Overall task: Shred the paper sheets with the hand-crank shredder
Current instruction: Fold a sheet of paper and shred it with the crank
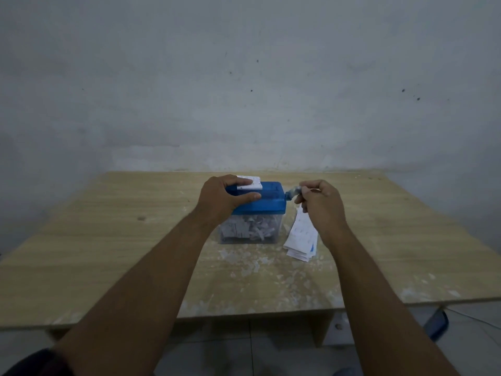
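Note:
A small hand-crank shredder (271,202) with a blue lid stands in the middle of the wooden table (108,240). Its clear bin (249,229) is packed with white paper shreds. My left hand (225,196) grips the left part of the lid, thumb along the front and fingers over the top. A white paper sheet (250,183) stands in the slot, partly behind those fingers. My right hand (320,204) pinches the grey crank handle (294,191) on the shredder's right side. A stack of white paper sheets (301,240) lies just right of the bin, partly under my right wrist.
Loose paper scraps (244,264) litter the tabletop in front of the shredder toward the near edge. A bare wall rises right behind the table. A blue object (436,325) lies on the tiled floor at lower right.

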{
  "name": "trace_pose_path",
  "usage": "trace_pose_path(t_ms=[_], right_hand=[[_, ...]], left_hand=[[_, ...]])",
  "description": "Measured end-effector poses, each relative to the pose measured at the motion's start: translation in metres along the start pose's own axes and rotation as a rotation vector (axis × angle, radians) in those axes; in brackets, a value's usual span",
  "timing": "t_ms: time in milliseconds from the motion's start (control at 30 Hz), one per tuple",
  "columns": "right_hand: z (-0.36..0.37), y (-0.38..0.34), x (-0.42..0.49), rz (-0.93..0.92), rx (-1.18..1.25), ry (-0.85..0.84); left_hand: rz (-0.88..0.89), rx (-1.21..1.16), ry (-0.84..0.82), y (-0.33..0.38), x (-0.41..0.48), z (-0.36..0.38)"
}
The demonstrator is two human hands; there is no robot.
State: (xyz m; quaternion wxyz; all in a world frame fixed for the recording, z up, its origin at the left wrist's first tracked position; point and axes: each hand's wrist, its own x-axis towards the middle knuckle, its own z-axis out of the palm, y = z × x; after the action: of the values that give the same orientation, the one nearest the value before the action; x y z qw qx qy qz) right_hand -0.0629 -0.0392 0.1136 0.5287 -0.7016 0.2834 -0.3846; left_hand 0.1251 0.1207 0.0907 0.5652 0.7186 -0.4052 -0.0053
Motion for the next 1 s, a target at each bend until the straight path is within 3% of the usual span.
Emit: trace_pose_path(t_ms=[333,667,767,1000], right_hand=[[0.007,-0.023,0.049,0.051,-0.109,-0.080],[0.031,-0.005,0.103,0.154,-0.219,-0.204],[0.038,0.024,0.098,0.215,-0.359,-0.257],[0.029,0.070,0.040,0.332,-0.252,-0.187]], left_hand=[[0.006,0.152,-0.004,0.003,0.001,-0.001],[-0.018,0.073,-0.018,0.003,0.000,-0.003],[-0.009,0.027,-0.025,0.001,-0.002,-0.003],[0.062,0.078,-0.060,-0.003,0.001,0.000]])
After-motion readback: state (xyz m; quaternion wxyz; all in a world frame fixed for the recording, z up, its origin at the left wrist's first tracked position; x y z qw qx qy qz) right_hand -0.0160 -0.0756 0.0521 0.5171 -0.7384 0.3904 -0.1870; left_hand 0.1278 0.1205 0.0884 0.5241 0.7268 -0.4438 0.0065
